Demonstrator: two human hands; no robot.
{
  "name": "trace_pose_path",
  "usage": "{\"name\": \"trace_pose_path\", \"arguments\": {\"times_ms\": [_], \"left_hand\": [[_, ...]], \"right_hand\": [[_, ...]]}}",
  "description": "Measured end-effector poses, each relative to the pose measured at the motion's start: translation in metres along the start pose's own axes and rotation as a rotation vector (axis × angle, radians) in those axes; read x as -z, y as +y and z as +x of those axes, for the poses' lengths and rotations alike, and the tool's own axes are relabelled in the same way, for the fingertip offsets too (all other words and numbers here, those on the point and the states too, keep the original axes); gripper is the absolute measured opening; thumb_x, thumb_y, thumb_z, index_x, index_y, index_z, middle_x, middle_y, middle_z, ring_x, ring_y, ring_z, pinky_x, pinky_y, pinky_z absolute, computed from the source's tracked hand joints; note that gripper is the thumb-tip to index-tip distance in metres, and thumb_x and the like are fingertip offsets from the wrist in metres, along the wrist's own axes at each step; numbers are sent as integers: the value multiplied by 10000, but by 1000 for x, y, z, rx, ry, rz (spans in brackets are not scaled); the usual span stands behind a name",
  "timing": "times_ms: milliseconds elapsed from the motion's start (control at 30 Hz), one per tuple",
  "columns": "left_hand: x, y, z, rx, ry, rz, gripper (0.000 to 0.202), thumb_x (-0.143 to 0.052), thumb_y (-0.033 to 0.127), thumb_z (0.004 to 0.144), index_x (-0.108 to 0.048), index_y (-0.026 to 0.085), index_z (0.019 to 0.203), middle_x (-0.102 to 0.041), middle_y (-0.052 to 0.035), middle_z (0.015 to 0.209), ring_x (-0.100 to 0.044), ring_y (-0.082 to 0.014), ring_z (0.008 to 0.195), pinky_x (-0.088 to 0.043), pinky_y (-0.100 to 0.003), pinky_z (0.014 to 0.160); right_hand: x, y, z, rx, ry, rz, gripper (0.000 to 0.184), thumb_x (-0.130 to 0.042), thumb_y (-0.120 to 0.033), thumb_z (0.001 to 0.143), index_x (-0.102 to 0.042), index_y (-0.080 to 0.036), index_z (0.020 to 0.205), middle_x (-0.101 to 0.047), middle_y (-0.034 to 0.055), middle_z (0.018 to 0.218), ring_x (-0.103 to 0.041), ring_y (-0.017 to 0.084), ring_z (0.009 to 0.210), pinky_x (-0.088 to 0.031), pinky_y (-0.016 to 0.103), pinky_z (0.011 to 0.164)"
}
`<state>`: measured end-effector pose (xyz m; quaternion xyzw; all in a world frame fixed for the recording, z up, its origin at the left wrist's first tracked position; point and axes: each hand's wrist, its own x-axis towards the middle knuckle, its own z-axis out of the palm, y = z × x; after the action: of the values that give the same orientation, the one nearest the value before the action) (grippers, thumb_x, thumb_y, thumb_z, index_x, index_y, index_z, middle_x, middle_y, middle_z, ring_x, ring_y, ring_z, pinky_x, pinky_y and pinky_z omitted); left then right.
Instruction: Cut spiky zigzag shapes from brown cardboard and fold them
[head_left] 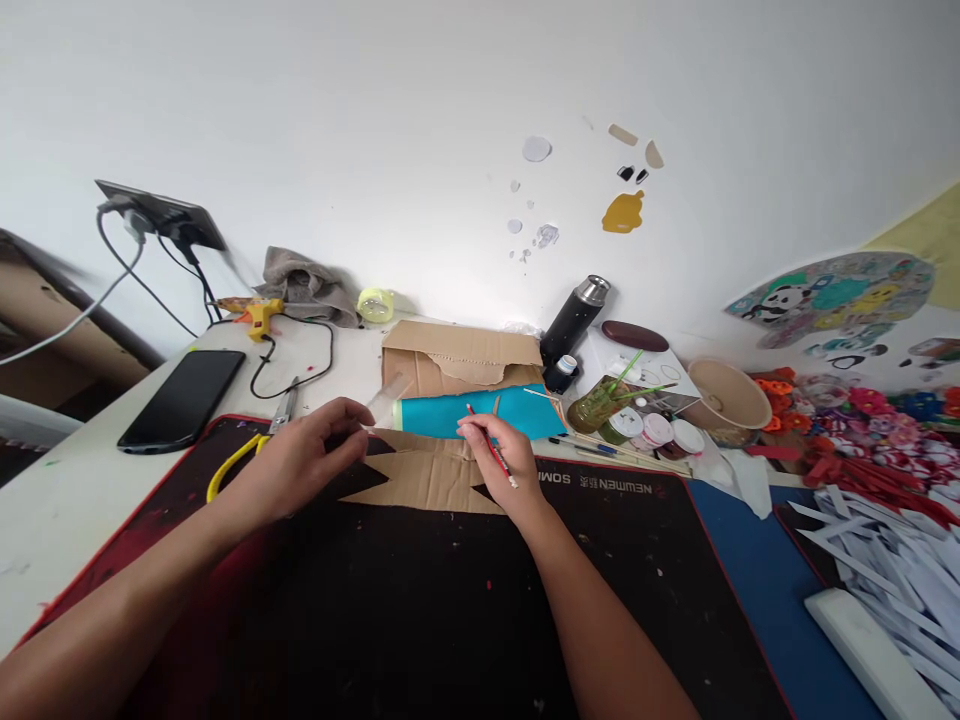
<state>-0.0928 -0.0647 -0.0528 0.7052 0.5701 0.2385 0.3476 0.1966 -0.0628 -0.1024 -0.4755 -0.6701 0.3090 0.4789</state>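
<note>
My left hand is closed on a clear plastic ruler that points up and right over the teal paper sheet. My right hand pinches a red pencil, its tip near the teal sheet's lower edge. A cut piece of brown cardboard with zigzag edges lies under both hands on the black desk mat.
Yellow-handled scissors and a black phone lie to the left, a glue gun behind them. A cardboard box, black flask, paint jars, paper cup and white paper strips crowd the back and right.
</note>
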Motion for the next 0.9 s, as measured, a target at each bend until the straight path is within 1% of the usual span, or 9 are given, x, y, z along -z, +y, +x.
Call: {"name": "trace_pose_path", "arguments": {"times_ms": [100,167,233,400,500,567,667,767,900], "left_hand": [[-2,22,2,-74,-129,12,364,-547,573,985,-629,248,1129,-757,-5,840,-699,-221,741,-503,-302,677],[-7,36,5,-150,-205,74,311,-513,504,1004,-623,245,1135,-714,11,780,-646,-199,684,-476,-296,658],[-15,46,10,-229,-252,147,271,-483,422,1003,-613,239,1154,-684,18,767,-600,-182,660,-453,-294,663],[-33,58,19,-315,-310,268,229,-446,334,962,-581,225,1110,-654,5,776,-581,-181,659,-404,-298,652],[-34,64,20,-309,-324,285,241,-440,336,958,-577,227,1124,-642,12,758,-573,-180,643,-395,-295,647],[-31,68,20,-292,-331,295,271,-442,349,958,-590,229,1152,-636,18,746,-571,-179,633,-393,-293,641],[-19,67,24,-265,-322,331,323,-448,387,958,-621,235,1184,-620,24,712,-562,-185,615,-386,-298,631],[-2,56,30,-209,-279,348,340,-489,431,941,-657,250,1173,-636,20,690,-560,-196,599,-375,-308,620],[19,34,40,-110,-211,349,362,-541,489,920,-675,239,1147,-714,-7,775,-613,-221,685,-412,-320,676]], "right_hand": [[1,-4,-3,-118,0,168,314,-607,-529,1070,-803,-285,1037,-834,42,913,-775,291,1157,-581,431,1020],[2,-7,-4,-146,21,252,350,-610,-570,1062,-797,-281,996,-823,46,867,-750,302,1229,-568,444,1056],[3,-9,-5,-164,25,314,383,-620,-609,1048,-781,-275,951,-818,56,869,-750,310,1221,-577,445,1033],[5,-12,-9,-237,-25,372,396,-694,-644,995,-768,-255,1015,-822,55,877,-809,274,935,-604,407,894],[6,-17,-9,-246,7,375,414,-724,-646,968,-740,-243,874,-802,39,787,-785,235,795,-600,384,860],[7,-19,-8,-249,35,389,438,-727,-658,955,-740,-238,832,-780,32,720,-759,218,737,-599,370,827],[14,-19,-3,-266,108,469,465,-734,-687,928,-750,-232,832,-749,21,665,-721,196,646,-596,341,719],[25,-13,5,-283,263,526,493,-773,-713,871,-730,-227,798,-695,-3,584,-669,174,554,-563,311,622],[42,-2,13,-336,523,568,508,-819,-714,805,-719,-216,773,-653,-22,557,-620,153,513,-520,290,572]]}}
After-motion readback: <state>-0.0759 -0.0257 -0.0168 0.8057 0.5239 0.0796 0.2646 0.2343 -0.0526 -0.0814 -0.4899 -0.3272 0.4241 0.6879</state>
